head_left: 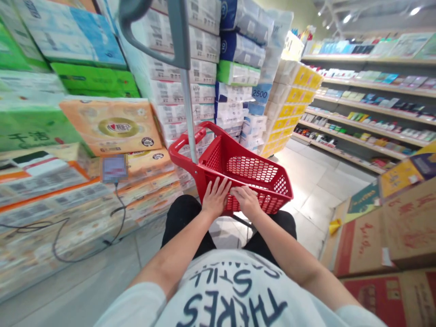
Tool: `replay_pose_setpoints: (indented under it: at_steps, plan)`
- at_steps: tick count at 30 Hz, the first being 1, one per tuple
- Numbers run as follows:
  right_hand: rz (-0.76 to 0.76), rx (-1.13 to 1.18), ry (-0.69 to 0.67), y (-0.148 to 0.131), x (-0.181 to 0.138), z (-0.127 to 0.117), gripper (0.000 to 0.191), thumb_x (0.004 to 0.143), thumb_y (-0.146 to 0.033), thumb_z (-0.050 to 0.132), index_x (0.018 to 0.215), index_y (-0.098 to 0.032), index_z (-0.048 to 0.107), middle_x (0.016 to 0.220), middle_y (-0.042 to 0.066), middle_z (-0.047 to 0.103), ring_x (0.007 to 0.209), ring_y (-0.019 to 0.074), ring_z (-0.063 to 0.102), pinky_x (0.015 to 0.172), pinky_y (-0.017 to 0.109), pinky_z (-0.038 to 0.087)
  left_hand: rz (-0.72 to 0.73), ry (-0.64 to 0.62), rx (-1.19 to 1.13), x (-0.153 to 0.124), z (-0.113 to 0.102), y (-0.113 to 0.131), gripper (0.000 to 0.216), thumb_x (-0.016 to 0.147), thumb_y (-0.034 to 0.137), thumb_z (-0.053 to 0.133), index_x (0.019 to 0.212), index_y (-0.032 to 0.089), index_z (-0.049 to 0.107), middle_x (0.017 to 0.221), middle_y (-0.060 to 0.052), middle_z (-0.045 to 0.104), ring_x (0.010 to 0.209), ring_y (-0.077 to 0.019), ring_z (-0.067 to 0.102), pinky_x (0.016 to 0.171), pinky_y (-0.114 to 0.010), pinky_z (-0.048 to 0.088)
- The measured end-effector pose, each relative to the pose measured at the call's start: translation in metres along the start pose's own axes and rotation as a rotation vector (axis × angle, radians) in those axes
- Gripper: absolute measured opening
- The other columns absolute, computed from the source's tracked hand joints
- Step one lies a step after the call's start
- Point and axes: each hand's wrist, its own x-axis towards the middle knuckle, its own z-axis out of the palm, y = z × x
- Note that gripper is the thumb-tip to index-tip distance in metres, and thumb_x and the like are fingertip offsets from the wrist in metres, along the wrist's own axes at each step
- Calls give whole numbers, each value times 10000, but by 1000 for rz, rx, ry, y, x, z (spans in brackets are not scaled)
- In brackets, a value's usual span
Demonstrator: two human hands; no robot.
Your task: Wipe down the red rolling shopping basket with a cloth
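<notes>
A red plastic shopping basket (254, 175) on wheels stands tilted on the floor in front of me, and nothing shows inside it. Its grey pull handle (177, 41) rises up past the top of the view. My left hand (215, 198) lies on the basket's near rim with fingers stretched out flat. My right hand (248, 200) rests beside it on the same rim, fingers bent over the edge. Both hands touch the basket's near wall.
Stacked packs of tissue paper (112, 125) fill the left side and the middle back. Shelves of small goods (368, 95) run along the right. Cardboard boxes (384, 236) stand at the near right. A black cable (116, 213) hangs down to the tiled floor (316, 186).
</notes>
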Motion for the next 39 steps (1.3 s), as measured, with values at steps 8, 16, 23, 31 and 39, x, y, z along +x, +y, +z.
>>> replay_pose_setpoints:
  at_steps: [8, 16, 23, 31, 39]
  plan:
    - [-66, -28, -53, 6, -5, 1, 311, 963, -174, 416, 1201, -193, 616, 1111, 96, 622, 1013, 217, 518, 862, 347, 462, -118, -15, 5, 3, 21, 17, 618, 904, 298, 457, 1462, 85, 299, 1544, -179, 217, 1441, -338, 78, 1164, -524, 211]
    - [-13, -49, -76, 5, -12, 2, 229, 928, -172, 490, 1072, -162, 668, 981, 101, 633, 922, 213, 515, 784, 327, 457, -85, -14, 52, 6, 19, 6, 647, 892, 271, 462, 1485, 123, 248, 1550, -166, 210, 1437, -340, 68, 1142, -536, 268]
    - [-5, -48, -13, 10, -7, 1, 243, 915, -132, 496, 1088, -191, 656, 997, 82, 627, 929, 200, 513, 803, 319, 450, -72, -17, 65, 5, 19, 1, 665, 862, 196, 473, 1489, 148, 253, 1561, -144, 176, 1435, -336, 69, 1145, -534, 280]
    - [38, -64, -27, 4, -10, 3, 259, 941, -162, 454, 1115, -181, 645, 1020, 91, 626, 936, 209, 511, 800, 332, 466, -40, 13, 67, 3, 13, 2, 675, 859, 174, 473, 1491, 138, 239, 1562, -157, 181, 1436, -339, 60, 1138, -522, 304]
    - [73, -22, 88, -4, 11, -15, 291, 962, -184, 416, 1172, -188, 617, 1070, 89, 623, 971, 209, 508, 826, 326, 479, -35, -3, 98, 1, 16, 3, 685, 844, 148, 476, 1487, 118, 240, 1566, -161, 173, 1443, -326, 33, 1149, -485, 291]
